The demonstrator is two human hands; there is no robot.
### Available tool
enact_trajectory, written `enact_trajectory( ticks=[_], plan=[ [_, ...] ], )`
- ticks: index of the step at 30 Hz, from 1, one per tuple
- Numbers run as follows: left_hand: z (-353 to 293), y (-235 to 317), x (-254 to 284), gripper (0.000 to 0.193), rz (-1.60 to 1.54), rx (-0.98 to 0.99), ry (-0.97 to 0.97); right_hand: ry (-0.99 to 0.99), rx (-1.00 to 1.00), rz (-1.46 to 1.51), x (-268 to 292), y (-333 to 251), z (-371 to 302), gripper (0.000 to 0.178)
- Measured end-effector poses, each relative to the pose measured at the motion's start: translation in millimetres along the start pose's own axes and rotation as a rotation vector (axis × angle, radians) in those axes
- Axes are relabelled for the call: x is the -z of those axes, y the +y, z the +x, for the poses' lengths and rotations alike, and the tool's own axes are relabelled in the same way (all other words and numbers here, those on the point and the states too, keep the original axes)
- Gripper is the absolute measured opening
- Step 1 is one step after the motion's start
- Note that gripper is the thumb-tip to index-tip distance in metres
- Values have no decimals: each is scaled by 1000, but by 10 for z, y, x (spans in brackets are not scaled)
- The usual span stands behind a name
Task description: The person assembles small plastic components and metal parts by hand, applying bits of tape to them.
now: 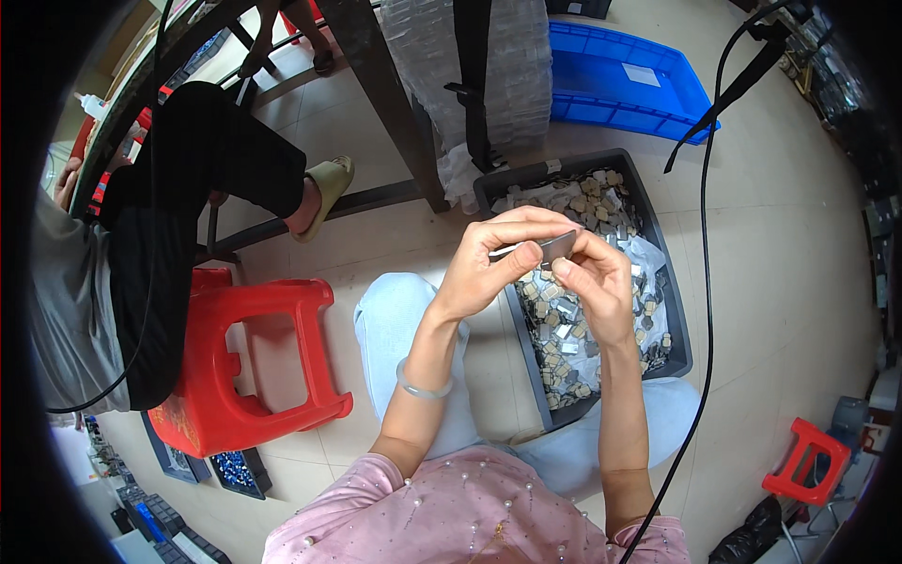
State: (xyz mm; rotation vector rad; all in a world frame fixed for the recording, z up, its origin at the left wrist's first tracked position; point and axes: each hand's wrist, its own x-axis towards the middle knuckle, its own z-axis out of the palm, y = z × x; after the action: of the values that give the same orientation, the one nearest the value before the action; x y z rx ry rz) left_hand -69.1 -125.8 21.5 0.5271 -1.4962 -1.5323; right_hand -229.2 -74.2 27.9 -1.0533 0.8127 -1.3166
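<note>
My left hand [479, 268] and my right hand [606, 291] meet in front of me, over a dark grey bin [678, 329]. Between them is a small flat dark grey piece [559, 247], its kind unclear. The left thumb and fingers pinch one side of it, and a thin pale edge shows beside that thumb. On the other side, my right thumb and fingers close on the same piece. Below the hands, many small beige and silvery metal-looking parts [554, 315] fill the bin, mixed with whitish plastic sheet [644, 254].
A blue crate [601, 75] stands beyond the bin. On the left are a red stool [254, 301] and a seated person's leg with a green slipper [327, 193]. A black cable [707, 282] hangs down on the right. Another red stool [808, 461] stands far right.
</note>
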Motion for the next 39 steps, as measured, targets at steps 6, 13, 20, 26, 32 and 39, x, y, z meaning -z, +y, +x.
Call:
enact_trajectory(
  ticks=[6,13,20,26,32,39],
  plan=[
    [21,8,-40,59,-65,-101,-66,-11,113,-190,-15,-56,-39,12],
    [16,13,30,67,-116,-26,-137,-94,30,-40,98,72,-50,20],
    [-6,46,-126,60,-155,-64,123,-78,12,266,97,208,20,38],
    [5,-74,-136,50,-134,-90,376,14,41,172,-10,174,72,31],
    [42,-27,-191,50,-194,-62,452,246,178,-103,-112,187,96,36],
    [19,-82,-143,46,-291,119,420,357,458,-604,-90,145,100,35]
  ],
)
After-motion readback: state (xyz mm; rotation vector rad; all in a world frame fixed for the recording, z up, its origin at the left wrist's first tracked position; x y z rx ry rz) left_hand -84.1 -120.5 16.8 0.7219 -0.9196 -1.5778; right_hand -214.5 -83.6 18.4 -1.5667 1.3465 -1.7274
